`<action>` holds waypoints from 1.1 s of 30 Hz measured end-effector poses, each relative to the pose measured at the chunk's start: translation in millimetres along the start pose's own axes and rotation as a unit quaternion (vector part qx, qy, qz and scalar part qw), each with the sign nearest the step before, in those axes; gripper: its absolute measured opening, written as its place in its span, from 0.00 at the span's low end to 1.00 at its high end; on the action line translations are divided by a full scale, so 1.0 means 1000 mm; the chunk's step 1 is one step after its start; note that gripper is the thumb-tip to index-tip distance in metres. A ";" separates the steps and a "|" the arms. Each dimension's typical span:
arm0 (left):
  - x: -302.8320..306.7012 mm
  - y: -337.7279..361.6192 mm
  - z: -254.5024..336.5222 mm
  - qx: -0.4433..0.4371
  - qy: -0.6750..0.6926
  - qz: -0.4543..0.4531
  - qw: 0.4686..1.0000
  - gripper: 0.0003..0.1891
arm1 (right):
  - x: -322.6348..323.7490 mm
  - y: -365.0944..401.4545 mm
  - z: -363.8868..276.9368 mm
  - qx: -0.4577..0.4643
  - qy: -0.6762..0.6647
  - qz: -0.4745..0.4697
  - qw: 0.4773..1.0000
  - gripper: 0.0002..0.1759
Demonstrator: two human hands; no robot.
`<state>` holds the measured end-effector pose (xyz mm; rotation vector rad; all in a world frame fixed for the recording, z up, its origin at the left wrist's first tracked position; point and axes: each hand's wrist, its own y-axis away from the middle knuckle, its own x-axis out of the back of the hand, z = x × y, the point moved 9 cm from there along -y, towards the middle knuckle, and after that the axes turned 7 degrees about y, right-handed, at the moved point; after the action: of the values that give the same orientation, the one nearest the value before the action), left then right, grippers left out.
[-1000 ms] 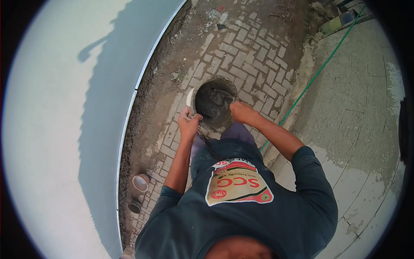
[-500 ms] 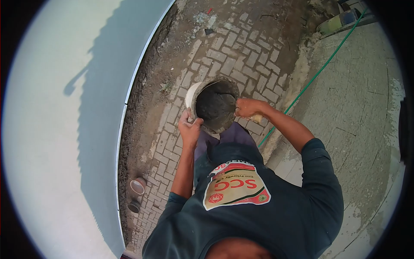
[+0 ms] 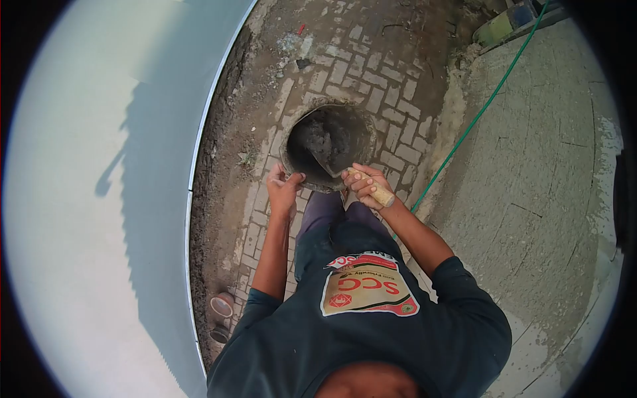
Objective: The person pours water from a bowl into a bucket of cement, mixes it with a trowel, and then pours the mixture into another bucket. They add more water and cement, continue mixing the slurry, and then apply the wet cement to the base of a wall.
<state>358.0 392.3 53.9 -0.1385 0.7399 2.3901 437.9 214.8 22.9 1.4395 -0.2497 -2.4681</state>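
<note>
Grey, wet-looking mix lies inside the round bucket in the head view, the bucket held in front of the person's legs above the brick paving. The left hand grips the bucket's near-left rim. The right hand is closed around the pale handle of a trowel, its blade reaching into the mix. A green hose runs to the right.
</note>
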 end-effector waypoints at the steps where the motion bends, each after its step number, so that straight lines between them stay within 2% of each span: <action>1: -0.011 -0.016 0.000 0.008 0.011 -0.013 1.000 0.13 | -0.016 0.000 -0.011 0.012 -0.076 -0.023 0.997 0.20; 3: -0.038 -0.042 0.006 0.011 0.028 -0.031 0.999 0.13 | -0.046 0.006 -0.037 0.022 -0.062 -0.007 0.998 0.19; 4: -0.052 -0.052 0.009 0.028 0.048 -0.029 0.998 0.14 | -0.043 0.012 -0.050 0.003 0.119 0.090 0.989 0.19; 5: -0.064 -0.064 0.011 0.045 0.065 -0.028 0.996 0.15 | -0.046 0.019 -0.067 -0.017 0.292 0.186 0.938 0.19; 6: -0.068 -0.082 0.004 0.046 0.069 -0.034 0.996 0.15 | -0.077 0.034 -0.084 0.011 0.518 0.297 0.802 0.18; 7: -0.069 -0.103 -0.012 0.042 0.031 -0.045 0.998 0.16 | -0.104 0.035 -0.094 0.018 0.519 0.300 0.800 0.18; 8: -0.076 -0.124 -0.018 0.037 -0.006 -0.057 0.998 0.16 | -0.133 0.040 -0.125 0.002 0.746 0.347 0.569 0.17; 9: -0.101 -0.140 -0.003 0.050 -0.006 -0.069 0.996 0.16 | -0.169 0.043 -0.155 -0.022 0.885 0.369 0.283 0.17; 10: -0.117 -0.140 0.014 0.015 -0.018 -0.067 0.997 0.13 | -0.161 0.038 -0.184 0.020 0.916 0.378 0.134 0.17; 11: -0.134 -0.150 0.035 -0.030 -0.026 -0.066 0.997 0.11 | -0.135 0.024 -0.203 0.022 0.915 0.381 0.130 0.17; 12: -0.140 -0.164 0.033 -0.029 -0.024 -0.068 0.997 0.11 | -0.113 0.000 -0.206 0.050 0.937 0.334 0.093 0.15; 13: -0.139 -0.178 0.026 -0.037 -0.098 -0.068 0.992 0.11 | -0.108 -0.019 -0.203 0.076 0.954 0.283 0.059 0.14; 14: -0.141 -0.195 0.028 -0.049 -0.172 -0.067 0.982 0.12 | -0.128 -0.028 -0.209 0.079 0.955 0.281 0.059 0.14; 15: -0.140 -0.203 0.035 -0.045 -0.177 -0.064 0.981 0.12 | -0.149 -0.031 -0.202 0.032 0.955 0.283 0.088 0.13; 16: -0.139 -0.211 0.040 -0.014 -0.221 -0.064 0.973 0.15 | -0.166 -0.032 -0.196 -0.015 0.951 0.286 0.118 0.12; 17: -0.141 -0.220 0.042 0.013 -0.264 -0.065 0.962 0.21 | -0.192 -0.034 -0.199 -0.014 0.951 0.284 0.122 0.12; 19: -0.141 -0.232 0.052 -0.006 -0.225 -0.040 0.974 0.18 | -0.228 -0.035 -0.221 -0.046 0.951 0.295 0.083 0.13; 20: -0.139 -0.236 0.057 -0.027 -0.183 -0.014 0.983 0.15 | -0.236 -0.043 -0.240 -0.046 0.951 0.293 0.085 0.13; 21: -0.141 -0.239 0.058 -0.027 -0.184 -0.010 0.982 0.15 | -0.242 -0.051 -0.263 -0.058 0.952 0.297 0.046 0.13; 22: -0.144 -0.244 0.059 -0.029 -0.154 -0.015 0.988 0.15 | -0.246 -0.058 -0.281 -0.068 0.952 0.300 0.005 0.12; 23: -0.149 -0.250 0.063 -0.033 -0.123 -0.020 0.992 0.14 | -0.220 -0.066 -0.296 -0.065 0.954 0.293 0.002 0.12; 24: -0.155 -0.254 0.070 -0.040 -0.123 -0.013 0.992 0.14 | -0.181 -0.078 -0.311 -0.012 0.965 0.259 0.027 0.12; 25: -0.161 -0.257 0.077 -0.040 -0.153 0.008 0.987 0.14 | -0.168 -0.088 -0.322 0.040 0.973 0.220 0.049 0.12; 26: -0.163 -0.257 0.079 -0.034 -0.184 0.033 0.982 0.15 | -0.185 -0.093 -0.311 -0.029 0.973 0.206 0.096 0.12; 27: -0.161 -0.256 0.076 -0.029 -0.185 0.049 0.981 0.15 | -0.190 -0.092 -0.313 -0.038 0.976 0.192 0.099 0.12; 29: -0.162 -0.266 0.068 -0.010 -0.090 0.066 0.994 0.15 | -0.169 -0.085 -0.326 -0.167 0.848 0.245 0.439 0.16; 30: -0.165 -0.269 0.067 -0.017 -0.087 0.082 0.993 0.15 | -0.176 -0.086 -0.336 -0.176 0.853 0.232 0.432 0.16; 32: -0.171 -0.261 0.072 -0.067 -0.096 0.079 0.990 0.13 | -0.169 -0.081 -0.321 -0.244 0.671 0.227 0.662 0.14; 33: -0.169 -0.261 0.073 -0.073 -0.098 0.091 0.988 0.13 | -0.171 -0.086 -0.326 -0.253 0.675 0.217 0.658 0.14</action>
<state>654.7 510.2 36.6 0.1070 0.5047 2.5861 789.4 346.8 -20.3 2.0924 0.3513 -0.5355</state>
